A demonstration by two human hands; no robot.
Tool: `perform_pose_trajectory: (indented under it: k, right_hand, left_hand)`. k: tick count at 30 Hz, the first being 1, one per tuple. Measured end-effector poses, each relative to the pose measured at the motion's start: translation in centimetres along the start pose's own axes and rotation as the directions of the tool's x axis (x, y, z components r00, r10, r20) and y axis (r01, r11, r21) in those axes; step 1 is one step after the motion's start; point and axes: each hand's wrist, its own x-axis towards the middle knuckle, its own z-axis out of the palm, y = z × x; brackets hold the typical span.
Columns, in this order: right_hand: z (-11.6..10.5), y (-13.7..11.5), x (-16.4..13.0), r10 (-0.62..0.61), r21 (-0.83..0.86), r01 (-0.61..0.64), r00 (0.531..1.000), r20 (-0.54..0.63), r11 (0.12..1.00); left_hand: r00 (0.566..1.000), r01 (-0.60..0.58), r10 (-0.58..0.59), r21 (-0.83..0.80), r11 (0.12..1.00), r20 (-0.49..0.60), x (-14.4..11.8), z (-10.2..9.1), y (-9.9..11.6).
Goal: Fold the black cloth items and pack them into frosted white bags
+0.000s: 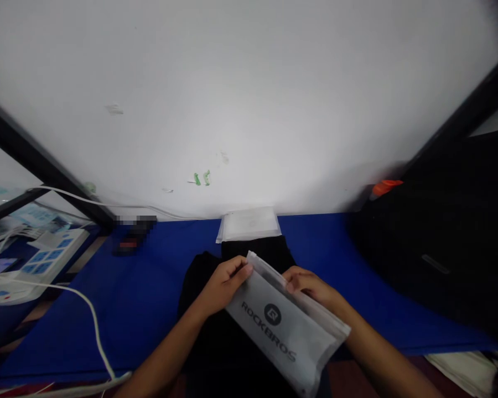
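Observation:
A frosted zip pouch printed "ROCKBROS" hangs tilted between my hands, its top edge sloping down to the right. My left hand pinches its upper left corner between thumb and fingers. Along the same top edge, my right hand is closed on the pouch's zip strip near the middle. What lies inside the pouch cannot be made out. Black cloth lies beneath and behind the pouch. Beyond that cloth, a flat whitish plastic packet rests against the wall.
Blue fabric covers the surface. A white power strip with cables sits at left, near a blurred dark object. At right stands a large black bag, with something orange beside it. Dark metal posts flank the wall.

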Motion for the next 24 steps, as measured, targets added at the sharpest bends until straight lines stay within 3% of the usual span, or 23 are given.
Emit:
perform_pose_trajectory:
  k: [2, 3, 7, 9, 12, 14, 16, 17, 18, 20, 24]
  right_hand:
    - [1.0, -0.9, 0.7, 0.006, 0.035, -0.011, 0.99, 0.144, 0.999]
    - [1.4, -1.4, 1.2, -0.016, 0.02, 0.013, 0.988, 0.155, 1.0]
    - [2.3, -3.1, 2.6, -0.22, -0.246, 0.219, 0.975, 0.025, 0.944]
    - [2.7, -3.5, 2.9, -0.288, -0.331, 0.281, 0.957, 0.027, 0.901]
    - [2.8, -3.5, 2.3, -0.309, -0.379, 0.307, 0.949, 0.059, 0.873]
    - [2.6, -3.1, 1.4, -0.279, -0.375, 0.298, 0.955, 0.104, 0.878]
    - [2.2, -2.6, 0.2, -0.218, -0.352, 0.259, 0.964, 0.151, 0.899]
    - [2.1, -2.3, -0.3, -0.19, -0.344, 0.239, 0.967, 0.172, 0.908]
    - [1.9, -2.1, -0.8, -0.168, -0.339, 0.222, 0.969, 0.181, 0.914]
    - [1.8, -2.0, -1.3, -0.155, -0.341, 0.199, 0.976, 0.153, 0.919]
    - [1.7, -2.9, -0.8, -0.224, -0.296, 0.235, 0.972, 0.073, 0.926]
  left_hand:
    - [1.0, 0.027, -0.027, -0.019, 0.999, 0.013, -0.1, 0.8, -0.3]
    - [1.0, 0.014, -0.014, -0.006, 1.0, 0.007, -0.2, 1.2, -0.5]
    - [0.997, -0.077, 0.079, 0.106, 0.991, -0.013, -0.7, 2.4, -0.8]
    - [0.992, -0.096, 0.108, 0.168, 0.981, -0.061, -0.8, 2.5, -0.6]
    - [0.968, -0.071, 0.135, 0.286, 0.956, -0.211, -0.9, 0.9, -0.6]
    - [0.912, -0.011, 0.157, 0.36, 0.933, -0.379, -1.0, -1.2, -1.0]
    - [0.828, 0.067, 0.167, 0.391, 0.918, -0.535, -1.2, -3.5, -1.6]
    - [0.812, 0.088, 0.162, 0.393, 0.915, -0.56, -1.3, -4.5, -1.9]
    - [0.809, 0.099, 0.156, 0.393, 0.914, -0.567, -1.4, -5.1, -2.2]
    - [0.842, 0.084, 0.142, 0.387, 0.918, -0.52, -1.6, -5.7, -2.5]
    - [0.913, 0.005, 0.133, 0.338, 0.941, -0.386, -1.6, -4.1, -1.8]
